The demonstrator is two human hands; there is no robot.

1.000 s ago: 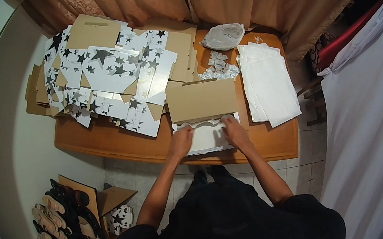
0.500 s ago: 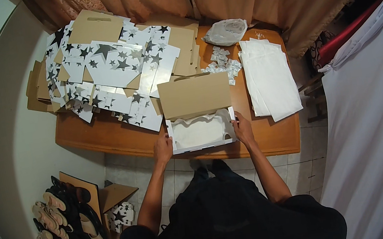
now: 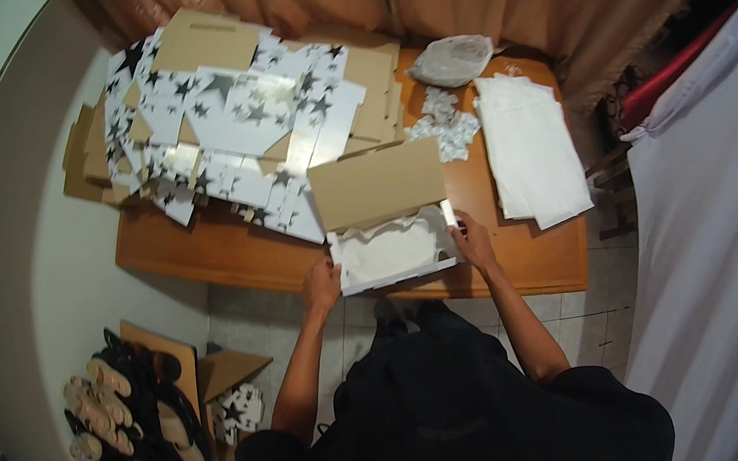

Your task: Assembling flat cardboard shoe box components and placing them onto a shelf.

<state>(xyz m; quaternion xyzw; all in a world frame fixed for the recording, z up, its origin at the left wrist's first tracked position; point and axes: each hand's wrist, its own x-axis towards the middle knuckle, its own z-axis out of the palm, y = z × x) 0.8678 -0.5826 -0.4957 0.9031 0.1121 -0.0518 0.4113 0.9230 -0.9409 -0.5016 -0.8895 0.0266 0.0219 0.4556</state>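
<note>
A cardboard box (image 3: 381,183) stands at the table's front edge with its brown lid raised at the back. White paper (image 3: 387,249) lines the inside, its edges wavy along the walls. My left hand (image 3: 321,283) grips the left end of the box, and my right hand (image 3: 472,239) grips the right end. Both hands have their fingers closed on the side walls, though some fingertips are hidden. Whether anything lies beneath the paper cannot be seen.
Flat star-printed cardboard blanks (image 3: 257,112) pile up on the table's left. Small clear packets (image 3: 448,131), a plastic bag (image 3: 452,61) and a stack of white paper sheets (image 3: 530,145) lie to the right. Sandals (image 3: 132,417) fill a board at lower left, beside the table (image 3: 197,250).
The view has shifted, so the table's things appear farther right. The box has turned slightly, its right end away from me. Both hands keep hold of it.
</note>
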